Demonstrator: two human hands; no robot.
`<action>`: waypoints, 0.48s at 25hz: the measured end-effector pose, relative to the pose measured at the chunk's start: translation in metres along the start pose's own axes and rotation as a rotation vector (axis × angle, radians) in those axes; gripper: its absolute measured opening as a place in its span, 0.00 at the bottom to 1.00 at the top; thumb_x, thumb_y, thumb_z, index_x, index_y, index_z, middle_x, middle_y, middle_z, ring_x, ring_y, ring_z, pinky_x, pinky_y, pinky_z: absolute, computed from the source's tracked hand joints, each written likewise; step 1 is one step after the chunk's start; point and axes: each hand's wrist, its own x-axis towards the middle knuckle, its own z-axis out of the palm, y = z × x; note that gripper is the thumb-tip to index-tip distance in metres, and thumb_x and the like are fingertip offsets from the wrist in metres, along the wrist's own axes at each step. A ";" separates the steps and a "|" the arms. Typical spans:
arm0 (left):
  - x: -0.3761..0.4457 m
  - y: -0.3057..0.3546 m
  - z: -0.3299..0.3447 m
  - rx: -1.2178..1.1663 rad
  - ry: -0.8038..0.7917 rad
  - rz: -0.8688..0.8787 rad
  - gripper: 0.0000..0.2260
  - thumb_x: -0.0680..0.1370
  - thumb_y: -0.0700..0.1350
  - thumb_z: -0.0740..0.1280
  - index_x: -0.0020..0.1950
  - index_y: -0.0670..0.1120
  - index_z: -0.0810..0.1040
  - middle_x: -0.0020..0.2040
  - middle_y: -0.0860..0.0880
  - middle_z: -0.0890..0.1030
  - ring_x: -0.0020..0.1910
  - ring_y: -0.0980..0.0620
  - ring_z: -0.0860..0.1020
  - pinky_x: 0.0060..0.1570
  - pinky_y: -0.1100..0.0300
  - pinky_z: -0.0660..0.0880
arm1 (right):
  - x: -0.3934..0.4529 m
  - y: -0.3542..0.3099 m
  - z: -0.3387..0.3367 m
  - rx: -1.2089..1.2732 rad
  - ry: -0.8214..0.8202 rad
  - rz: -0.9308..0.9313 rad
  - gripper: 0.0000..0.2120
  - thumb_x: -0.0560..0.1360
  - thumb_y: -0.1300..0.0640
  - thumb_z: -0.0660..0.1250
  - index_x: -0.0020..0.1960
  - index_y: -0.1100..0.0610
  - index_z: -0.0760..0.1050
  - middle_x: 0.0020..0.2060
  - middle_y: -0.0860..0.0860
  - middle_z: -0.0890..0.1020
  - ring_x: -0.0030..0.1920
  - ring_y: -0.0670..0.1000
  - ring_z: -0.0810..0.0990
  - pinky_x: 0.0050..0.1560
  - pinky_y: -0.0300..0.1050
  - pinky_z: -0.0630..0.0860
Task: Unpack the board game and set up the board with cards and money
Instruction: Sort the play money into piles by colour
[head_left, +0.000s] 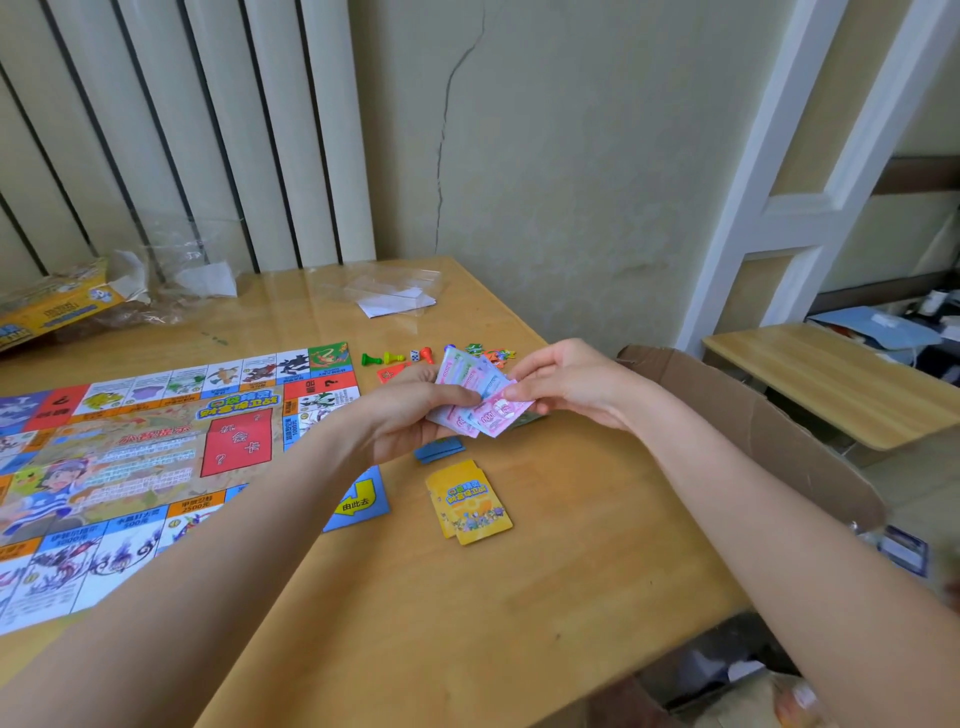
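Wooden table (519, 597) bearing the board (130, 467) at left; yellow cards (469, 503) and blue cards (440, 448) beside its right edge; pawns (395, 357), a die (415, 356) and tokens (493, 354) beyond; plastic bags (384, 291) and box (52, 312) at the far edge.

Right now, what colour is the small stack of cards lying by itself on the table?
Yellow, with a cartoon picture: the card stack, clearest in the head view.

board (156, 457) flat on counter; yellow cards (469, 502) beside it; fanned money (478, 397) held above, pawns (395, 357) behind, possibly four.
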 end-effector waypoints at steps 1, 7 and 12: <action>0.000 -0.001 0.000 0.017 0.022 0.002 0.08 0.77 0.32 0.62 0.47 0.42 0.78 0.36 0.48 0.84 0.32 0.55 0.82 0.33 0.65 0.79 | -0.001 0.001 -0.002 -0.001 -0.008 -0.001 0.08 0.69 0.69 0.72 0.45 0.61 0.76 0.36 0.56 0.80 0.31 0.46 0.76 0.28 0.34 0.72; 0.005 -0.005 -0.003 0.108 0.220 -0.031 0.07 0.75 0.32 0.65 0.46 0.43 0.75 0.40 0.44 0.80 0.30 0.55 0.81 0.30 0.64 0.78 | -0.007 0.025 -0.011 -0.388 0.136 0.044 0.08 0.68 0.67 0.73 0.38 0.56 0.76 0.30 0.53 0.79 0.23 0.44 0.72 0.27 0.34 0.69; 0.005 -0.009 0.000 0.151 0.201 -0.052 0.06 0.75 0.31 0.65 0.45 0.42 0.75 0.40 0.44 0.80 0.27 0.57 0.80 0.30 0.65 0.79 | -0.012 0.035 -0.011 -0.681 0.193 0.001 0.07 0.66 0.60 0.76 0.38 0.54 0.78 0.34 0.48 0.77 0.35 0.44 0.75 0.31 0.32 0.66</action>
